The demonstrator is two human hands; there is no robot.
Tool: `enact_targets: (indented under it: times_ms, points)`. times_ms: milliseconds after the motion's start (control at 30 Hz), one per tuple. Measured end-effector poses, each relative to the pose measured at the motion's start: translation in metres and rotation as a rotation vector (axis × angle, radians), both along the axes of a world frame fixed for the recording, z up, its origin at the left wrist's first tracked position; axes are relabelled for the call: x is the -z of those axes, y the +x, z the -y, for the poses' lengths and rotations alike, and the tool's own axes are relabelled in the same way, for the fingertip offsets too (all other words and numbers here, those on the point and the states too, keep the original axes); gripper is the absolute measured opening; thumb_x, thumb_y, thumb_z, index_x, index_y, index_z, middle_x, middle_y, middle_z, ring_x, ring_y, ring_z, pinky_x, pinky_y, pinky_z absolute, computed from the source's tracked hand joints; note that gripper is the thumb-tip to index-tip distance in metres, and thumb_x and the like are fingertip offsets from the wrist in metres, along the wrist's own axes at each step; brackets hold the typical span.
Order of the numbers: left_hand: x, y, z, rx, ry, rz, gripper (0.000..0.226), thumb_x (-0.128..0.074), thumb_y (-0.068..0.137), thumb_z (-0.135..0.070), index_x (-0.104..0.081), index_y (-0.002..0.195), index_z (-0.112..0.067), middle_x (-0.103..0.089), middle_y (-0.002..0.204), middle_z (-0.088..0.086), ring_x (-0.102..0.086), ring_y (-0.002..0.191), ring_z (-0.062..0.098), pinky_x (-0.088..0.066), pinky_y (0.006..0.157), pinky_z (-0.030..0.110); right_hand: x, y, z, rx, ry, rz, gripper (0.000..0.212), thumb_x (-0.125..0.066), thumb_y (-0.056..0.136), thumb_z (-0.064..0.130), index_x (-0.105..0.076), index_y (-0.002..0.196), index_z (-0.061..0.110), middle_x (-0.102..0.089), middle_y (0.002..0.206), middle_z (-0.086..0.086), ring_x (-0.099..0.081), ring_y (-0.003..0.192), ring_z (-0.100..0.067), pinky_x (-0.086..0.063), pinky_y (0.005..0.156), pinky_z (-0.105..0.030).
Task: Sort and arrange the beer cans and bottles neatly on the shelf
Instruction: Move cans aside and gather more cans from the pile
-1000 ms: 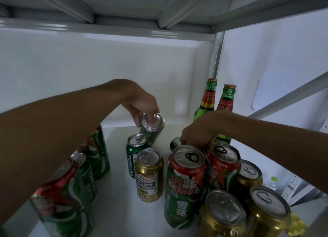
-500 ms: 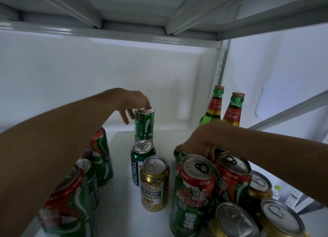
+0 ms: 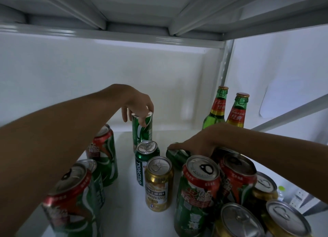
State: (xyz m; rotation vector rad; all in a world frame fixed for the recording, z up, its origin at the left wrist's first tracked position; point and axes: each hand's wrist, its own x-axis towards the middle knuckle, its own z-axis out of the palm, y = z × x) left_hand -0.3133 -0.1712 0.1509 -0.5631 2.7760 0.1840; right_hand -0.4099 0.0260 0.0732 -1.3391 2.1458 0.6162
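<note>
Beer cans and bottles crowd the white shelf [image 3: 124, 210], and the one in play is the slim green can [image 3: 142, 130], standing upright toward the 12 o'clock end of the shelf, directly behind the Tsingtao can [image 3: 146, 158] and the gold can [image 3: 158, 183]. The left hand [image 3: 136, 101] grips the slim green can from above, its fingers [image 3: 143, 121] curled down over the rim and onto the side wall. The right hand [image 3: 197, 144] reaches in from 3 o'clock and lies over a dark green can [image 3: 177, 156] that seems to be on its side; its fingers are wrapped around it as far as can be seen, though the underside of the grasp is hidden. Two green bottles [image 3: 215, 112] stand at 1 o'clock against the back corner. Tall red-and-green cans [image 3: 198, 192] cluster at 4 o'clock, and more of them [image 3: 104, 157] line the 8 o'clock side.

To finish this step well, I would judge that the slim green can should be squared up in line with the two cans in front of it, set flat, and let go only once it no longer rocks. A top grip gives little control over tilt, so a slow release seems wise. The can under the right hand probably needs standing up next; lifting it clear of its close neighbours would avoid knocking the tall cans beside the wrist.
</note>
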Motion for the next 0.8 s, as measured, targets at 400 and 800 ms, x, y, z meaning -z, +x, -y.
enact_targets:
  times_ms: [400,800]
  points:
    - [0.011,0.003,0.004,0.134,-0.206,0.039,0.080,-0.067,0.096,-0.034,-0.021,0.161,-0.027,-0.036,0.159,0.005,-0.046,0.136,0.032,-0.049,0.106,0.049,0.028,-0.023,0.010,0.225,-0.004,0.007,0.076,-0.072,0.092,0.043,-0.040,0.147,0.001,-0.056,0.142,-0.018,-0.062,0.122,-0.033,-0.054,0.102,-0.045]
    - [0.007,0.028,-0.013,0.258,-0.282,-0.014,0.087,-0.065,0.098,-0.036,-0.006,0.162,-0.036,-0.030,0.157,0.010,-0.040,0.142,0.035,-0.042,0.112,0.047,0.001,-0.012,0.022,0.133,-0.016,-0.001,0.108,-0.080,0.072,0.060,-0.031,0.153,0.011,-0.047,0.149,-0.018,-0.063,0.123,-0.036,-0.056,0.099,-0.048]
